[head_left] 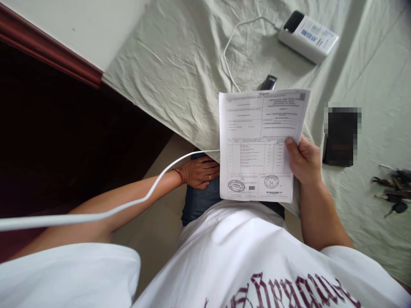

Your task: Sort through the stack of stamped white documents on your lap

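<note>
A printed form [253, 141] with a table, two round stamps and a barcode is held up in front of my lap. My right hand [305, 158] grips its right edge, thumb on the printed face and fingers behind the sheet. On the jeans [199, 201] over my thigh lies my left hand [202, 171], fingers stretched out flat, with a ring and a red wrist string. Its fingertips reach the left edge of the sheet, partly behind it; whether they touch the paper I cannot tell.
On the pale green cloth [173, 55] lies a white power bank [310, 38] with a cable [226, 51]. A small black object [269, 82] shows behind the form. A blurred-out dark item [342, 137] and keys [394, 188] lie rightward. Another white cable [128, 209] crosses over my left arm.
</note>
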The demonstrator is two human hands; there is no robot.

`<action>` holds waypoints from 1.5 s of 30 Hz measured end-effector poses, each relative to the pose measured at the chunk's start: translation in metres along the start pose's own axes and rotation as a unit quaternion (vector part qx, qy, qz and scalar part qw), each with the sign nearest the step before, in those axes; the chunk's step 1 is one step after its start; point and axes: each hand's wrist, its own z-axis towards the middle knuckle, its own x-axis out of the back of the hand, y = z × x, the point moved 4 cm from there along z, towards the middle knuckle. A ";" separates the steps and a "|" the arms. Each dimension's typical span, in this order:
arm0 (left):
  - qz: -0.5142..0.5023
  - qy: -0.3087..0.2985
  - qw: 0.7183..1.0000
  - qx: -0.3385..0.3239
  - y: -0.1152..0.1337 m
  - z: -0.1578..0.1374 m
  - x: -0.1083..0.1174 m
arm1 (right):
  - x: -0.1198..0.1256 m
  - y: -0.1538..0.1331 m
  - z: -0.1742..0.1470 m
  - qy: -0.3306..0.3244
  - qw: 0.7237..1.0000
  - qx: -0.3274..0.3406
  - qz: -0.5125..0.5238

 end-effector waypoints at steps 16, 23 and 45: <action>0.012 0.034 0.999 -0.008 0.001 0.002 0.005 | 0.005 0.009 -0.005 -0.107 0.994 -0.031 0.022; 0.010 0.011 1.000 0.009 -0.002 0.002 0.002 | 0.001 0.007 -0.006 -0.078 0.990 -0.027 0.118; -0.046 -0.048 0.997 0.037 0.000 0.003 0.000 | 0.007 0.006 0.001 0.142 0.982 -0.045 0.114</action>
